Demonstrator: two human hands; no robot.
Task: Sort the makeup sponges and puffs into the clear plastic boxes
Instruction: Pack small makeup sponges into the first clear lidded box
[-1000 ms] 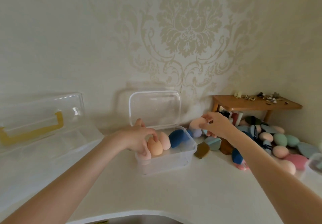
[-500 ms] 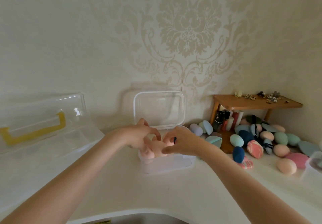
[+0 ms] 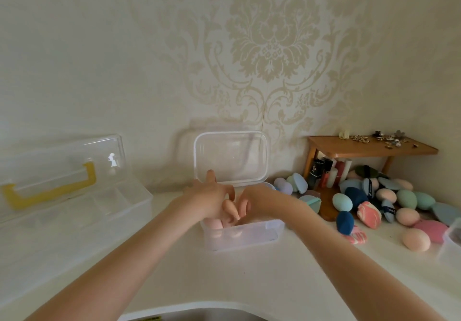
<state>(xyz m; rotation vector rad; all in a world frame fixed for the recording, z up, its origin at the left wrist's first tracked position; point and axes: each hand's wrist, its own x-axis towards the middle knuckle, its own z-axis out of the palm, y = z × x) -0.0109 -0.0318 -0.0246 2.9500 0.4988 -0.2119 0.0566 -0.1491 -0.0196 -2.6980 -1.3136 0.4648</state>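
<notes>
Mostly hidden: both hands (image 3: pixel 214 198) over clear box (image 3: pixel 244 236); each grip unclear, perhaps sponges (image 3: pixel 228 207).

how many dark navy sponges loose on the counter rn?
2: one navy sponge at the pile's front, another navy sponge behind it among the blue puffs. More may be hidden in the pile.

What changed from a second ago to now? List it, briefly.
The right hand, which held a pink sponge up beside the pile, swung left and down into the small clear box, where it now meets the left hand over the peach sponges. The left hand stayed at the box. The sponge pile, leaning lid and yellow-handled case are unchanged.
</notes>
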